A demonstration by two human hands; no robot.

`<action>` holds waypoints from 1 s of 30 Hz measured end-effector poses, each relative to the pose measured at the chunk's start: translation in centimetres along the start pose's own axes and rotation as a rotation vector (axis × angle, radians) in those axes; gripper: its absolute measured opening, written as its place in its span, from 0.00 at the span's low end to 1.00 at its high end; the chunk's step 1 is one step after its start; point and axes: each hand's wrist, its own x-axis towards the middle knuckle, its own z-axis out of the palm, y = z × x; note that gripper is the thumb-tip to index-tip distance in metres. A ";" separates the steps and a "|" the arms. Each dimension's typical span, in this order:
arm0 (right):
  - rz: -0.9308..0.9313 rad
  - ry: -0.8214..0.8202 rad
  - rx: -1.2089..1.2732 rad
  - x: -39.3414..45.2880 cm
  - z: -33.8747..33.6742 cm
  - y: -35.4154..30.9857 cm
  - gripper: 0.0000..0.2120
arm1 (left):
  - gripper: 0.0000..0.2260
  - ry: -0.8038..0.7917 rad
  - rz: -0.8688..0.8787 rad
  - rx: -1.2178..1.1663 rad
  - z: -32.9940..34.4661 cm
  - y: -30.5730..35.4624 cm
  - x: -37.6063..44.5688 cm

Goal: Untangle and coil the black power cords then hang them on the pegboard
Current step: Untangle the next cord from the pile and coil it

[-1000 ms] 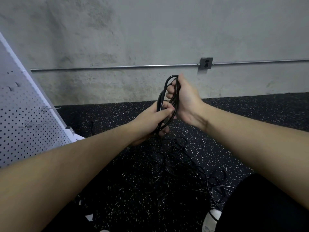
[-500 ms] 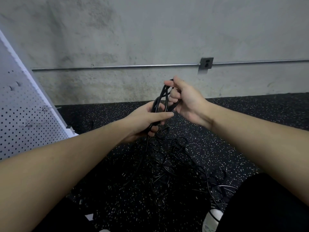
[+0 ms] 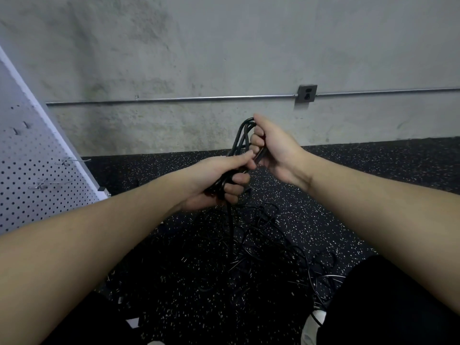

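Observation:
A black power cord coil (image 3: 241,135) stands upright between my hands, above the floor. My right hand (image 3: 273,148) grips the top loops of the coil, fingers curled round them. My left hand (image 3: 219,180) grips the lower part, thumb on top. One strand hangs from my left hand down into a tangled pile of black cords (image 3: 261,245) on the floor. The white pegboard (image 3: 29,170) leans at the left, with metal hooks (image 3: 74,160) sticking out of it.
The floor is black rubber with white specks (image 3: 348,183). A concrete wall (image 3: 224,58) stands behind, with a metal conduit and an outlet box (image 3: 307,93). My dark trouser leg (image 3: 385,307) and a white shoe (image 3: 313,327) are at the lower right.
My right hand has closed round the top loops again after loosening half a second ago. My left hand has shifted slightly lower on the coil.

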 end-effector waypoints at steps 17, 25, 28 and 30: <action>0.395 -0.642 -0.701 -2.8 -0.3 2.6 0.12 | 0.14 0.665 0.298 0.000 -3.7 0.7 1.2; 0.198 -0.540 -0.526 -2.3 -1.6 0.4 0.12 | 0.10 0.723 0.145 0.369 -6.4 -0.8 0.6; -0.023 -0.335 -0.466 -1.8 -0.9 0.4 0.11 | 0.12 0.629 0.104 0.401 -5.8 -1.1 0.6; -0.134 -0.211 -0.479 -1.8 -0.8 0.3 0.11 | 0.15 0.584 0.112 0.507 -4.5 -0.8 0.5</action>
